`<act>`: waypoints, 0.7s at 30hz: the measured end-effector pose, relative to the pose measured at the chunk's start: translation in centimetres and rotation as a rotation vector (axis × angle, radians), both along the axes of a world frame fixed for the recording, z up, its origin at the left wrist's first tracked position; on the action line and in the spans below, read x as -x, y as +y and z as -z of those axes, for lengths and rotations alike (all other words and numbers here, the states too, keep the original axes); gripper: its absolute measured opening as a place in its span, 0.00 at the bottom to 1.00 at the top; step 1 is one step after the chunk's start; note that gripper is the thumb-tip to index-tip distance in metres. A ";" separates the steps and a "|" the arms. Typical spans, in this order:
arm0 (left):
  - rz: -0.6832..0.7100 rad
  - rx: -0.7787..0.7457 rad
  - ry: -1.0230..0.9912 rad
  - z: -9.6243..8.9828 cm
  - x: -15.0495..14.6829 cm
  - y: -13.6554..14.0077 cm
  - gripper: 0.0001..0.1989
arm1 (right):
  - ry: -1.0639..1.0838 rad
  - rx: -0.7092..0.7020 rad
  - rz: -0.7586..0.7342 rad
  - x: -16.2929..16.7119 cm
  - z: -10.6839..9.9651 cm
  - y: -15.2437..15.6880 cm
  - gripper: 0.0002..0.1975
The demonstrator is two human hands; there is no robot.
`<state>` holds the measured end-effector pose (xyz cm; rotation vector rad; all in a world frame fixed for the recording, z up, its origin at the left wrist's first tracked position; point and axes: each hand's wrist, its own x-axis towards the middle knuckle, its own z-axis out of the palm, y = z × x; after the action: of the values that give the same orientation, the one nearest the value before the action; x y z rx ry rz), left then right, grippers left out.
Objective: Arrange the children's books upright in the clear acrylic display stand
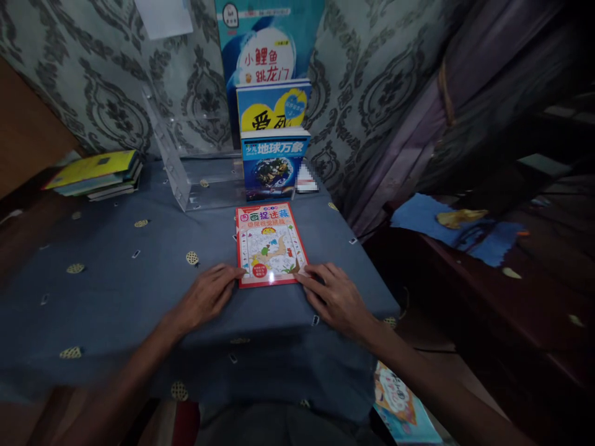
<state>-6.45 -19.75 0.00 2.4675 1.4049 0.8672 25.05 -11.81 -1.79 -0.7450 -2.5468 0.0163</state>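
A red-bordered children's picture book [272, 238] lies face up on the cloth-covered table, its cover printed with a sun, small drawings and Chinese characters. My left hand [211, 294] is at its lower left edge, fingers closed together with the tips on the border. At the lower right corner, my right hand [332, 294] pinches the edge between thumb and fingers. Just behind the book, a clear acrylic stand [179, 173] holds upright books in tiers, with a blue book showing the Earth [274, 170] in front and a yellow-and-blue book [269, 108] behind it.
A tall teal book [269, 37] stands at the back against the patterned curtain. Several books are piled in a stack [100, 173] at the far left. Right of the table is a dark red surface bearing a blue cloth [418, 220]. Another colourful book [402, 402] lies low at the right.
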 end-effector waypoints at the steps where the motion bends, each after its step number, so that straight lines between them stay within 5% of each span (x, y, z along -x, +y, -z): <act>1: 0.002 -0.001 0.000 -0.1 0.0 0.1 0.19 | -0.003 -0.002 0.001 -0.1 0.0 0.1 0.18; 12: -0.099 -0.046 0.187 -0.2 0.1 7.3 0.12 | -0.050 0.106 -0.070 3.1 -2.4 3.9 0.14; 21: -0.345 -0.001 0.422 -0.3 -1.1 14.6 0.09 | -0.024 0.197 0.014 7.1 -1.3 11.4 0.16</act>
<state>-5.37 -5.14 0.30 2.5501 2.0095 0.4024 17.93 -0.39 -0.50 -0.8420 -2.5880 0.2583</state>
